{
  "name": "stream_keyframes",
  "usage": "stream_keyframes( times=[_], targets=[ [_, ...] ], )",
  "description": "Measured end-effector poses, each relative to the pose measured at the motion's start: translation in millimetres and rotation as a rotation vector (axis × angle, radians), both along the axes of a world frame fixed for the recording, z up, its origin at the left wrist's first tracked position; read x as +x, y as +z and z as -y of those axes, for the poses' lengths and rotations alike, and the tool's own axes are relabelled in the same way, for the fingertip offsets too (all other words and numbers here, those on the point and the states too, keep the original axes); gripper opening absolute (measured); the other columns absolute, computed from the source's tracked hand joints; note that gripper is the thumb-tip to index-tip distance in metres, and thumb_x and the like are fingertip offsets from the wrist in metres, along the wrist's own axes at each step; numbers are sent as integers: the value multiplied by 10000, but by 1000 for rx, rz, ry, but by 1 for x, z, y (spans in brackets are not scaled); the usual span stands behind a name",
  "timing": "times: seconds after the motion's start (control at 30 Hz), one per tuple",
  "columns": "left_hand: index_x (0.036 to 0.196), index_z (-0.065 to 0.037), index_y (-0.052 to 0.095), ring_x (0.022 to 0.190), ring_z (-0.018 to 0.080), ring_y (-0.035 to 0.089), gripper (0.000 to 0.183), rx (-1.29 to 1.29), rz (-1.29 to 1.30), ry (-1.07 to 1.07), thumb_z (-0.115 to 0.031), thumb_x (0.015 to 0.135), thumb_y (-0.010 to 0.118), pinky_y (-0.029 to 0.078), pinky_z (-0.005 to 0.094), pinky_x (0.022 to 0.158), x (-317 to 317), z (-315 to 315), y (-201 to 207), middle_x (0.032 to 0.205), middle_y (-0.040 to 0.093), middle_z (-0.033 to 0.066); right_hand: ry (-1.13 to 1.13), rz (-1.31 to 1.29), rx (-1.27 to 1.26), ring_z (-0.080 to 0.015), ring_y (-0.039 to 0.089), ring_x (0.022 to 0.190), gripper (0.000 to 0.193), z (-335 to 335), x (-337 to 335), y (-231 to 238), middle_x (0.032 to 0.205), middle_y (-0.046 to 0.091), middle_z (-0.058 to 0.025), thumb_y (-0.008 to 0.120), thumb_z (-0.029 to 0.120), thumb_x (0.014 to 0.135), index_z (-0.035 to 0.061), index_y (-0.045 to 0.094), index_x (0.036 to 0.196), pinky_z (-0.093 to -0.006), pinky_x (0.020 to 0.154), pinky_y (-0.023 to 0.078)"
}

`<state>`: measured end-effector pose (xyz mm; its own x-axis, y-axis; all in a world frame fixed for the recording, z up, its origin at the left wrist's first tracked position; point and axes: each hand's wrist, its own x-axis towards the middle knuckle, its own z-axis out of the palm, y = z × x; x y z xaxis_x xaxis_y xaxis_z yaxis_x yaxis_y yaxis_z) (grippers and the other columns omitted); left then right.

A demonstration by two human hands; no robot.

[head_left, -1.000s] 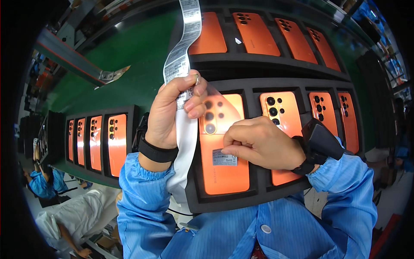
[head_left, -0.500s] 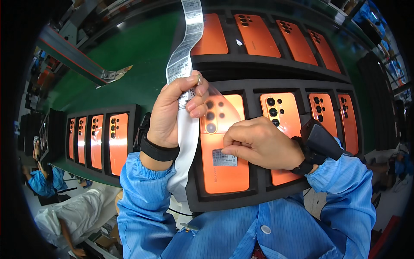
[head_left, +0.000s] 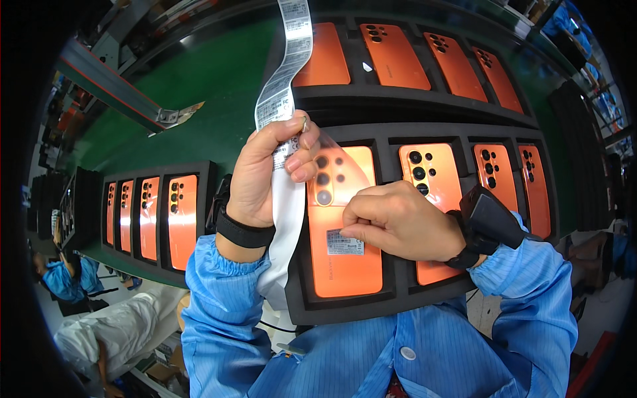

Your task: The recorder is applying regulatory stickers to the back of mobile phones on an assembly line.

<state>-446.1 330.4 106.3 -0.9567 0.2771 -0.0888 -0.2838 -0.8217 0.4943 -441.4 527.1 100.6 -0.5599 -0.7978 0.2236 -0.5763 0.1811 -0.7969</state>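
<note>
Green table (head_left: 219, 86) across the upper left of the frame, and here, just below centre, a phone (head_left: 327, 220) lies in a black tray (head_left: 345, 312). The left hand (head_left: 275, 159), left of centre, is clamped on a label strip (head_left: 288, 209), clear film (head_left: 352, 164) rising beside its fingers! The right hand (head_left: 401, 222) curls in, thumb at the phone's label (head_left: 346, 245); whether it's pinching anything, nobody can tell.

Label strip (head_left: 273, 106) cut off @ top edge; its print too sm. to read. R hand (head_left: 401, 222) hides mid. of orange phone (head_left: 447, 189).
</note>
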Motion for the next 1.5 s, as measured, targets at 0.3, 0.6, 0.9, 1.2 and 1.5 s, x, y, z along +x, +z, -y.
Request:
stream_keyframes(
  times=[0.3,0.6,0.9,1.2,1.5],
  targets=[
    [842,7,413,514,81,392,105,-2,-11,15,-87,888,426,401,198,417,1,2,-2,736,414,71,43,-444,239,-194,557,616,218,-3,10,2,721,539,-56,697,216,706,62,571,798,-295,507,428],
    [852,-20,495,519,65,411,97,-12,-68,-8,-105,883,460,391,196,461,5,5,-5,742,458,48,-194,-885,79,-246,454,1033,638,13,-19,7,1108,459,-99,778,398,505,119,507,1010,-396,820,365],
    [879,-18,412,485,71,342,313,-293,-68,-132,-258,784,589,351,184,361,101,23,23,739,399,85,316,146,245,-214,615,884,720,-11,-4,42,964,627,-125,760,156,656,-3,415,1268,-299,749,486],
    [1303,92,295,1079,368,529,596,-197,44,-203,113,713,382,386,435,980,133,-26,41,1190,488,285,-157,-343,-299,-266,550,899,377,-15,42,55,990,573,-96,720,160,666,32,613,1003,-355,732,432],
    [1290,43,343,1149,242,469,468,-40,57,-141,10,827,401,357,368,983,128,-53,31,1214,483,152,-222,-536,-179,-230,525,956,348,-21,61,44,986,562,-70,683,128,623,41,613,953,-352,757,413]
  ],
)
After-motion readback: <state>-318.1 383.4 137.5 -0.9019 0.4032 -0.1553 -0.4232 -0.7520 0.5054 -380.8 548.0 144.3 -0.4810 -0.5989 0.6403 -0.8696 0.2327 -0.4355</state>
